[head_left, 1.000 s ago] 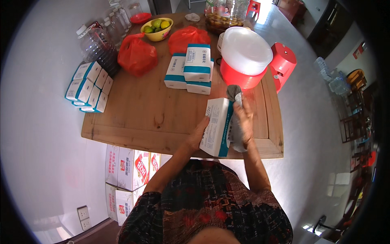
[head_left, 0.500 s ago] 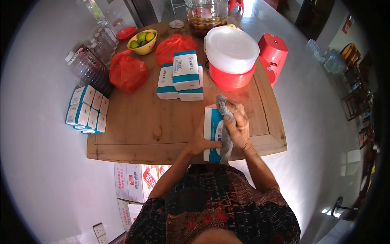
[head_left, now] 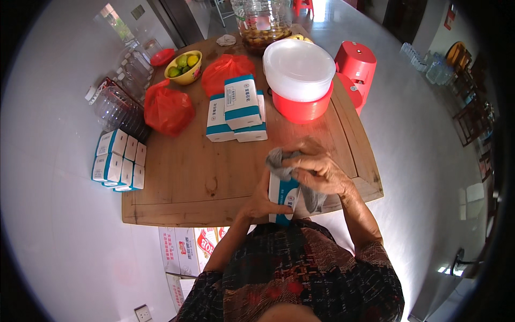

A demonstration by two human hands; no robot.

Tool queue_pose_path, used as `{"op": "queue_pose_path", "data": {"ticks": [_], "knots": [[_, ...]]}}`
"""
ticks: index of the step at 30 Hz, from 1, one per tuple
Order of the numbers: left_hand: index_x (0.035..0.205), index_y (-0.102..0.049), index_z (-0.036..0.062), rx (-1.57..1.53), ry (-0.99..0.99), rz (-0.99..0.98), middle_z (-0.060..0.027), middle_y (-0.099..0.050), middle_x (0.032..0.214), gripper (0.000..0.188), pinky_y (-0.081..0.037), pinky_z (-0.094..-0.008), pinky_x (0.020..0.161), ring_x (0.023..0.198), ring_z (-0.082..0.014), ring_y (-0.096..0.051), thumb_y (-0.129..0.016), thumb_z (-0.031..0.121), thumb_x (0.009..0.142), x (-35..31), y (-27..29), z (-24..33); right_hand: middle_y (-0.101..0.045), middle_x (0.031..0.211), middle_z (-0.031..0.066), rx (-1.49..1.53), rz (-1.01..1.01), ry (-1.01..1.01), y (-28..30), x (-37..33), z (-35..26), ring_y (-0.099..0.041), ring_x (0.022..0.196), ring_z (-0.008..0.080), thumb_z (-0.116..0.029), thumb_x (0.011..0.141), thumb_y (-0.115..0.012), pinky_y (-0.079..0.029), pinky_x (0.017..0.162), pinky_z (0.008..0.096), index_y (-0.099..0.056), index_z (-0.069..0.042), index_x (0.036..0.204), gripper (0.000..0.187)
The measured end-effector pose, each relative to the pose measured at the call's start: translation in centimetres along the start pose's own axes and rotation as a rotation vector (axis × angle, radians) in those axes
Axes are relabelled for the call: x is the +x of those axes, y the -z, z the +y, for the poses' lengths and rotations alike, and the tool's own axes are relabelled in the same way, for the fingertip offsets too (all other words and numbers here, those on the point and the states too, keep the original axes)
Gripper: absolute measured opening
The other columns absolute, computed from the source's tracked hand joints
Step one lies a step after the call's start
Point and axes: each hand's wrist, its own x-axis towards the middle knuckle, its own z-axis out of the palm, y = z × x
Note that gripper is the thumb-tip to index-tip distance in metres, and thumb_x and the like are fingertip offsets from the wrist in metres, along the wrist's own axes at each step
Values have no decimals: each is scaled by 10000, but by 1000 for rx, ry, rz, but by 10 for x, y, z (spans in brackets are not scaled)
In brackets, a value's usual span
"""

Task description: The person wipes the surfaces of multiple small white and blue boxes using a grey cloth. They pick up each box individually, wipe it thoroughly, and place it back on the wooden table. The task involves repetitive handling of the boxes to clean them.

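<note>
At the table's near edge, my left hand (head_left: 259,202) grips a white-and-teal tissue box (head_left: 281,194), its thumb lying across the front face. My right hand (head_left: 326,173) is closed on a grey cloth (head_left: 314,199). One bunched part of the cloth lies over the box's far end, and another part hangs down beside the box's right side. Beyond my hands, a small pile of similar boxes (head_left: 241,102) rests on the table, one lying on top of the others.
More boxes (head_left: 110,166) are stacked at the table's left edge. Behind them are a red bag (head_left: 167,110), plastic bottles (head_left: 131,83) and a yellow bowl (head_left: 186,78) of green fruit. A red tub (head_left: 303,110) under a whitish lidded container (head_left: 299,67) stands right of the pile, near a red appliance (head_left: 357,67).
My right hand has moved the cloth from along the box's right side up over its far end. The view has shifted slightly. My left hand keeps hold of the box.
</note>
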Motion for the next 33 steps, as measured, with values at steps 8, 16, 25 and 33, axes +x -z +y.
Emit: {"op": "queue_pose_path", "data": {"ticks": [8, 16, 25, 33], "knots": [[1360, -349, 33, -230, -74, 129, -59, -534, 1193, 953, -432, -336, 950, 1108, -195, -522, -856, 82, 555, 10, 11, -29, -468, 1163, 198, -260, 416, -208, -54, -4, 35, -433, 1019, 343, -210, 913, -502, -364, 903, 426, -523, -23, 1253, 388], [1328, -374, 19, -801, -89, 401, -137, -514, 1258, 582, -492, -375, 928, 1093, -251, -565, -618, 242, 849, 0, 28, -65, -389, 1336, 189, -400, 189, 34, -107, -47, 15, -369, 1183, 391, -247, 796, -627, -322, 947, 500, -544, -54, 1206, 461], [1230, -468, -10, -562, -29, 462, -134, -627, 1081, 557, -546, -329, 806, 946, -226, -643, -665, 260, 785, 9, 28, -38, -439, 1241, 230, -117, 454, -404, -114, -26, 80, -453, 1050, 398, -205, 873, -552, -381, 907, 470, -491, -25, 1268, 438], [1256, -428, 29, -498, -99, 544, -149, -599, 1119, 472, -546, -355, 812, 949, -241, -637, -596, 185, 843, 5, 23, -34, -422, 1257, 243, 227, 264, -542, -103, -13, 76, -441, 1108, 405, -300, 886, -558, -376, 957, 451, -446, -25, 1307, 516]]}}
